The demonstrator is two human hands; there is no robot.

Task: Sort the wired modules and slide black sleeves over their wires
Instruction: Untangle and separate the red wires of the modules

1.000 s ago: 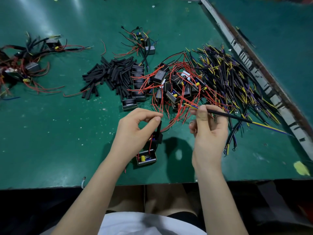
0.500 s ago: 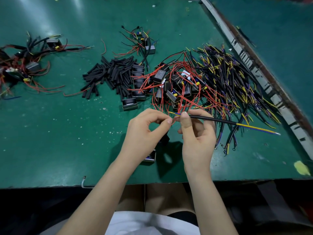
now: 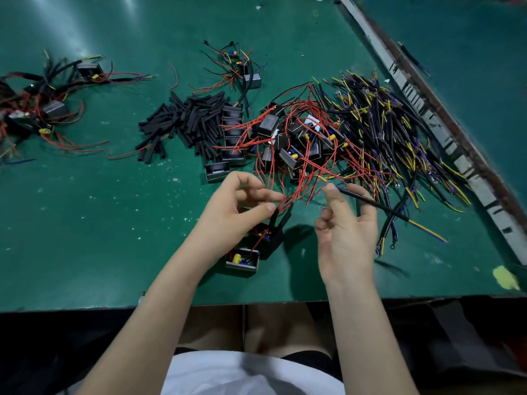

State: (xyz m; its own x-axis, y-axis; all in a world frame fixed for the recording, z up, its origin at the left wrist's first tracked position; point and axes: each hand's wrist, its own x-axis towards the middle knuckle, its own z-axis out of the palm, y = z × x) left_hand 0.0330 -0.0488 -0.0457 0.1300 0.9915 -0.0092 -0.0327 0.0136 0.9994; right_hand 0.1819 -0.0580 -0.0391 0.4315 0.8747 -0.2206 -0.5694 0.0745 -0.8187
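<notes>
Left hand [image 3: 233,208] pinches red wires [image 3: 281,202]; right hand [image 3: 346,223] holds one sleeved wire [image 3: 379,206].

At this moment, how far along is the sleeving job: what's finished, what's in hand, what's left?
Early, I judge. Looks done: a small bunch of sleeved modules lies far left. In hand: the left hand pinches red wires of a module near the table edge; the right hand holds a black-sleeved wire. Left: the tangled module pile, many loose sleeves and the wire heap.

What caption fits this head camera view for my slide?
Left hand pinches a module's red wires while the right hand holds a black-sleeved wire over the green table.
</notes>
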